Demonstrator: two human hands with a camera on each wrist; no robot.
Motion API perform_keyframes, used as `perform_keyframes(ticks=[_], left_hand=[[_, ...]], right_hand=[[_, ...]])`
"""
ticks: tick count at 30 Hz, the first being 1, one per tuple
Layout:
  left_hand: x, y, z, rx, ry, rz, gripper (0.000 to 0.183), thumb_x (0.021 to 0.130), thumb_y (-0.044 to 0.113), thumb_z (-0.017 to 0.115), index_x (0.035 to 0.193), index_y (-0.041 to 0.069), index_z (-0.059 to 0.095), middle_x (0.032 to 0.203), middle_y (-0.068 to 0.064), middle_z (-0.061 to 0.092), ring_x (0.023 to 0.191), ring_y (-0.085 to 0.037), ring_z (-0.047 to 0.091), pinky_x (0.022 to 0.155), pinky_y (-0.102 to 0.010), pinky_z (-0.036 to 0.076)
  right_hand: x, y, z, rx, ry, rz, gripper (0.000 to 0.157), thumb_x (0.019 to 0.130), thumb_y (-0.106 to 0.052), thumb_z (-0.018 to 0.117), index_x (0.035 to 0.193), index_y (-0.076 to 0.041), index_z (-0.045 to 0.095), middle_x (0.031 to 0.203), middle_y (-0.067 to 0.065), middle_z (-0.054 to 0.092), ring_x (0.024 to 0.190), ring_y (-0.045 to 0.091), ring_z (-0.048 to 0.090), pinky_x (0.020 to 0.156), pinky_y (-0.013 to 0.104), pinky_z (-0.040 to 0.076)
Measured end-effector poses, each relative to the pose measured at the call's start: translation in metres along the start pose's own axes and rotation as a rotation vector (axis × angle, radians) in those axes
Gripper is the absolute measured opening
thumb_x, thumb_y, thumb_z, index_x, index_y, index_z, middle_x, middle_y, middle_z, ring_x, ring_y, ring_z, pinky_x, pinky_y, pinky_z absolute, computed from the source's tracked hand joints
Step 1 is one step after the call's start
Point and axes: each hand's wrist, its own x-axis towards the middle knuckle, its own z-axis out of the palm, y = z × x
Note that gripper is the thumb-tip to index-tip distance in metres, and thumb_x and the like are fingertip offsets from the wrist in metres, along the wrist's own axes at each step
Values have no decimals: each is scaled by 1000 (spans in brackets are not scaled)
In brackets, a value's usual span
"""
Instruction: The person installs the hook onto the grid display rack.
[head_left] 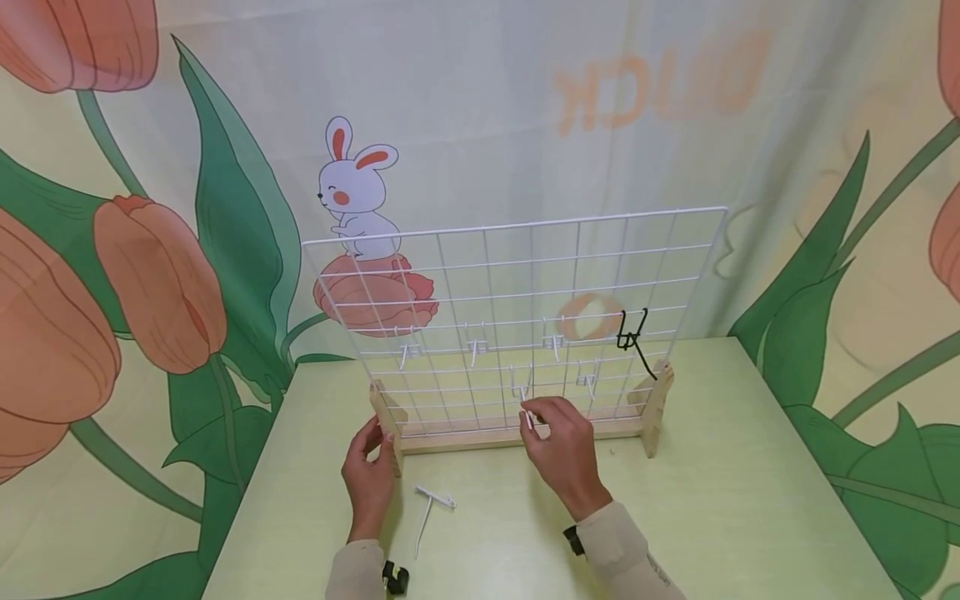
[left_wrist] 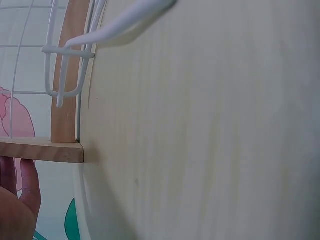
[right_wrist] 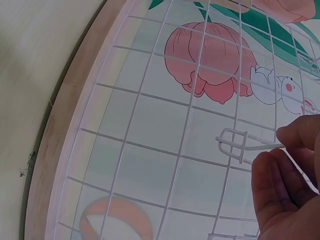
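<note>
A white wire grid rack (head_left: 510, 226) stands upright on a wooden base (head_left: 457, 441). My right hand (head_left: 562, 450) pinches the arm of a white wire hook (right_wrist: 260, 147) between thumb and fingers, its looped bracket right at the grid wires in the lower middle. The left hand (head_left: 367, 479) is at the left wooden foot (head_left: 386, 421), fingertips touching its outer side. On the table, just right of that hand, lies a loose white hook (head_left: 435, 497), seen close up in the left wrist view.
Several more white hooks hang on the grid, among them one at the upper left (head_left: 408, 348) and one at the lower right (head_left: 587, 381). Near the right side hangs a black hook (head_left: 628, 340). Behind the pale table (head_left: 720, 500) is a printed curtain (head_left: 480, 117).
</note>
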Motion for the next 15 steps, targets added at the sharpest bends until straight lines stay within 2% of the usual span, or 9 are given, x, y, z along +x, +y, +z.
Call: perform_keyframes(ticks=[4,11,15], left_hand=[[0,1,0,10,2,1,38,95,22,68,132,31,62,120,0,68,108,-15,62,76,-12,52],[0,0,0,-5,11,58,38,94,17,69,131,25,63,118,-4,69,106,-14,63,74,-12,53],[0,-1,0,-12,14,54,38,93,17,70,129,29,64,115,-1,70,104,-11,63,73,-12,54]], right_hand=[[-3,0,0,12,6,4,16,79,-7,79,95,-8,76,92,2,72,74,18,68,64,32,58],[-11,-2,-2,-20,-1,39,22,79,-10,80,101,-8,76,93,2,73,74,12,66,64,31,58],[-13,-5,-7,-22,-10,59,24,80,-11,80,103,-7,76,95,3,73,75,13,68,65,31,58]])
